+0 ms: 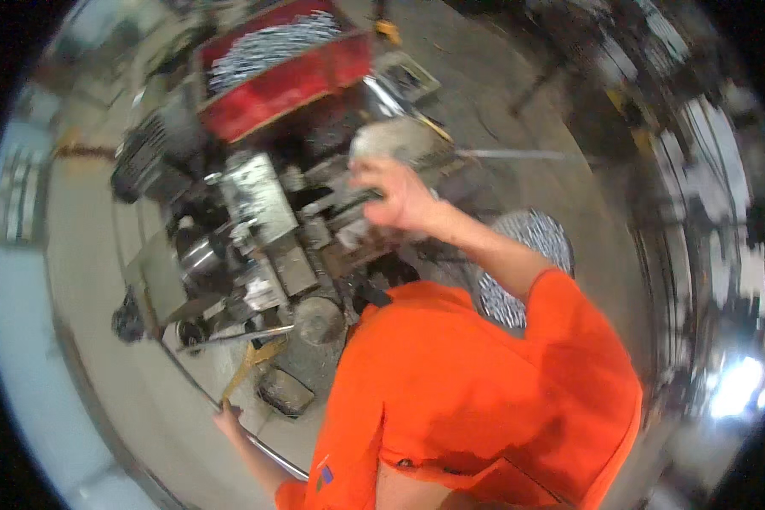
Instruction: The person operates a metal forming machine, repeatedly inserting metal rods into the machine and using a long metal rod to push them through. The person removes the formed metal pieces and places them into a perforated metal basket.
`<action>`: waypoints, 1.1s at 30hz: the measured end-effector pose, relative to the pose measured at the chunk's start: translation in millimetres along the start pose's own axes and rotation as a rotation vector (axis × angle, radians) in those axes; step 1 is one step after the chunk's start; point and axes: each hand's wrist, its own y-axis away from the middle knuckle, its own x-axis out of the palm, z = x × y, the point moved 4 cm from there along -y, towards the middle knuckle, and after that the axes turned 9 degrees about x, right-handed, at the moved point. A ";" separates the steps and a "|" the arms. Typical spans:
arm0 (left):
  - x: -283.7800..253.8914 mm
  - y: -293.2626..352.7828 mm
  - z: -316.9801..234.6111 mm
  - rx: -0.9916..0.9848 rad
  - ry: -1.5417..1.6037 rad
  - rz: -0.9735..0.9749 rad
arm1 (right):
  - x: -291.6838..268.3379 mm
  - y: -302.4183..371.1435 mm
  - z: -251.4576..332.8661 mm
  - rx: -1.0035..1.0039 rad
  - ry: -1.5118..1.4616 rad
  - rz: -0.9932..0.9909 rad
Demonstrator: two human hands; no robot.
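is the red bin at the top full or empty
Not empty: silvery metal pieces cover much of the visible inside of the red bin. How deep they go cannot be told.

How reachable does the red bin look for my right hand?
Probably yes, with a stretch: the red bin is open-topped, though part of the machine lies between it and the right hand.

Single head fisheye — downward, close range
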 end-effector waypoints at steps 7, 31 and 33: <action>-0.5 6.8 -21.7 -0.212 -0.053 -0.016 | -15.7 383.9 -173.2 1.200 0.565 0.472; -4.0 23.3 -2.4 -0.032 -0.209 -0.195 | -29.7 389.0 -252.8 1.470 0.704 0.397; -4.3 27.0 -1.1 -0.043 -0.095 -0.169 | -46.1 374.3 -241.1 1.422 0.524 0.170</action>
